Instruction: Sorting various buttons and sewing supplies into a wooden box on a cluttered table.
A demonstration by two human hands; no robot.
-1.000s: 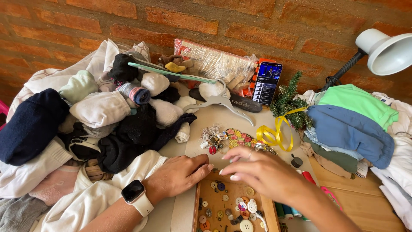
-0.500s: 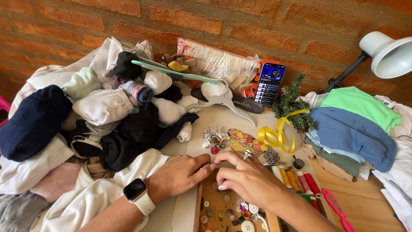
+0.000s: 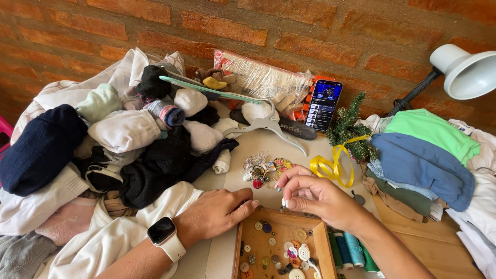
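My left hand (image 3: 217, 211), with a smartwatch (image 3: 164, 236) on the wrist, rests flat on the table beside the left edge of a wooden box (image 3: 320, 235) that holds several loose buttons (image 3: 292, 253). My right hand (image 3: 318, 195) hovers over the box's far rim, thumb and forefinger pinched on something very small; what it is I cannot make out. Just beyond my fingers lies a small heap of pins and badges (image 3: 263, 169).
A big pile of socks and clothes (image 3: 124, 134) fills the left. Thread spools (image 3: 349, 248) lie right of the box. A yellow ribbon (image 3: 330, 165), small tinsel tree (image 3: 354, 126), phone (image 3: 323, 105), white hanger (image 3: 268, 126), folded clothes (image 3: 418, 157) and a desk lamp (image 3: 465, 72) stand behind.
My right hand has drawn back from inside the box toward its far rim and closed into a pinch. The view has shifted, showing the thread spools. My left hand stays put.
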